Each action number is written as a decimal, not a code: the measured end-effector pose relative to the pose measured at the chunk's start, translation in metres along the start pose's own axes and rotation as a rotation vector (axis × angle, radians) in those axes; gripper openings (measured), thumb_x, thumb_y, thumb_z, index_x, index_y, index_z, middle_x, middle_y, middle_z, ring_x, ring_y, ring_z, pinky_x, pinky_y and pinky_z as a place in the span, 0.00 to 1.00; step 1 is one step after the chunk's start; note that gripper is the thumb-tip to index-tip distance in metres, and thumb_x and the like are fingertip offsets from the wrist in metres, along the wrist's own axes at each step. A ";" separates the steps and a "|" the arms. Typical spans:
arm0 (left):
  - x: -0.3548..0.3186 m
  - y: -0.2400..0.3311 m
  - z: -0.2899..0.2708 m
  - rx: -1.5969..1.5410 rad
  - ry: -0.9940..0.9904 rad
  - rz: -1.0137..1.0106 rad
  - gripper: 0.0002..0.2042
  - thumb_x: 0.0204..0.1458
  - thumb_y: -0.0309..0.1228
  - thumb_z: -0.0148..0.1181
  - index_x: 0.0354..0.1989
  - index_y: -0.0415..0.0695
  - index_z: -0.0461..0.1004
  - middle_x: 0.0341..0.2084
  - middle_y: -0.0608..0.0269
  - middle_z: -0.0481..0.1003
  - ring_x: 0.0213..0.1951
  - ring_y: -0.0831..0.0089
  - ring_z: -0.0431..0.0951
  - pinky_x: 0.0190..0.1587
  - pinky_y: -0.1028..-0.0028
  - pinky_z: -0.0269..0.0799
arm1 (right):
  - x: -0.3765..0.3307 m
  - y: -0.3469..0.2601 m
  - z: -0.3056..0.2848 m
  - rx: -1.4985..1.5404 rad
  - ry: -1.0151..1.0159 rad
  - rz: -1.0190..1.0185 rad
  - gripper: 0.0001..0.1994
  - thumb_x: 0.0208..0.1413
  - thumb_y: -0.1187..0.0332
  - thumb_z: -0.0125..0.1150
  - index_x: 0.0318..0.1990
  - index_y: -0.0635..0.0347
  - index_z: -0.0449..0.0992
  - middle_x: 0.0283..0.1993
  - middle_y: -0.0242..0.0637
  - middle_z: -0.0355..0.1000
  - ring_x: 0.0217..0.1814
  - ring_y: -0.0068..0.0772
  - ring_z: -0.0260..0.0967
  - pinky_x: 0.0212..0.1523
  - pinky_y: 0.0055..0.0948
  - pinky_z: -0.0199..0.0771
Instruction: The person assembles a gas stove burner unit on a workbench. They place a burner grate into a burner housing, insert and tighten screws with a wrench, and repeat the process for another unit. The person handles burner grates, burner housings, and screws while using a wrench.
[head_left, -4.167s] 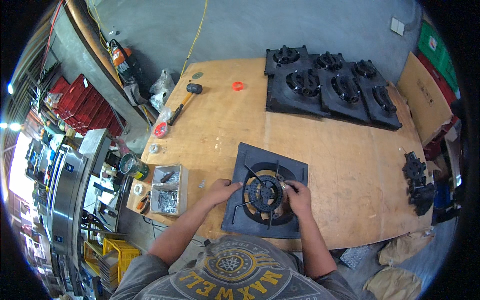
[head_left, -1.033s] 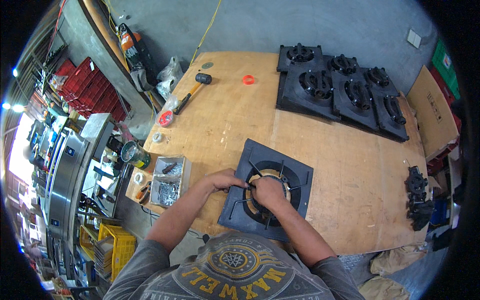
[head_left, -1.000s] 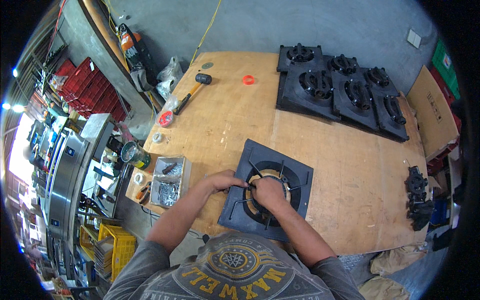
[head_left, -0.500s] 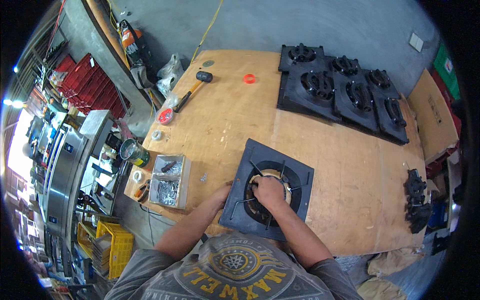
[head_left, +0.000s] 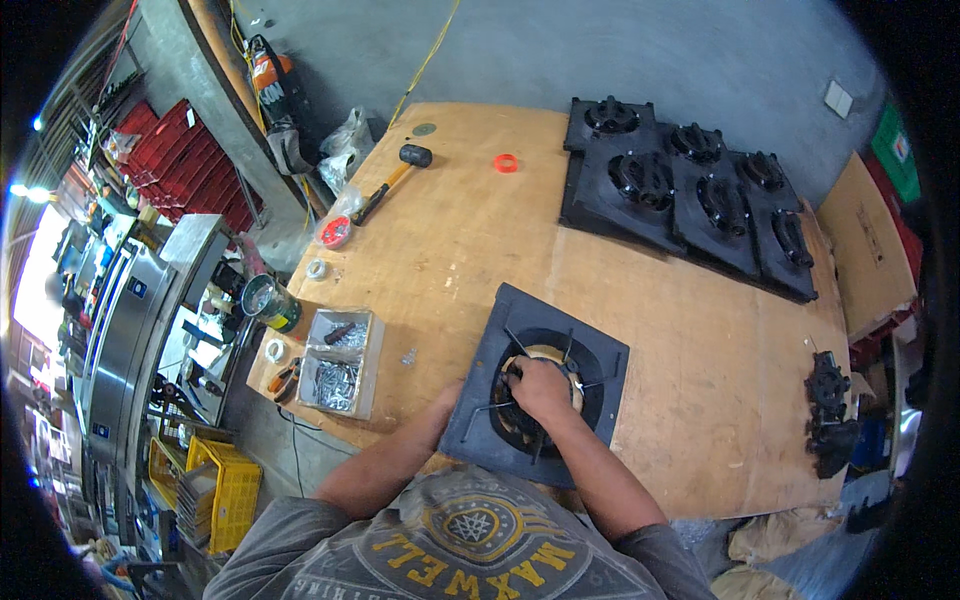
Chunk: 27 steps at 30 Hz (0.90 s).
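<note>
Black burner plate (head_left: 590, 360) lies under right hand (head_left: 538, 387), left hand (head_left: 447, 400) at its edge.

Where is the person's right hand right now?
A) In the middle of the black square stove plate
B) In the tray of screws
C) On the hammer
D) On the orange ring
A: the right hand rests in the round opening of the black square plate.

Grey short-sleeve T-shirt, round yellow-and-dark emblem on chest with lettering arched beneath. Forearms bare from the sleeves down. Left hand (head_left: 443, 412) and right hand (head_left: 538, 387) bare, no gloves.
</note>
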<state>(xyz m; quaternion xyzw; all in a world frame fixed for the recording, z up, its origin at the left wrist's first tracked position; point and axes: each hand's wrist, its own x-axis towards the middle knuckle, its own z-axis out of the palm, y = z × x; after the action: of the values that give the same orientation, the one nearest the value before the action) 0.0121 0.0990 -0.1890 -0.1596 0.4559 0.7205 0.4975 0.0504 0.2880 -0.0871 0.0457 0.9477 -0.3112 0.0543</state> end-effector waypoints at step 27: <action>-0.012 0.003 0.010 -0.081 -0.107 0.066 0.14 0.62 0.33 0.51 0.47 0.37 0.75 0.38 0.54 0.80 0.35 0.65 0.82 0.39 0.67 0.82 | 0.002 0.007 0.004 0.024 -0.034 0.061 0.16 0.52 0.59 0.60 0.47 0.53 0.78 0.40 0.51 0.77 0.46 0.56 0.74 0.46 0.50 0.73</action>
<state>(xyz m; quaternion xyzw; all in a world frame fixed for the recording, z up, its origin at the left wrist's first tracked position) 0.0169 0.1002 -0.1742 -0.1260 0.4040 0.7619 0.4904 0.0499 0.2914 -0.0941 0.0699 0.9410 -0.3213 0.0795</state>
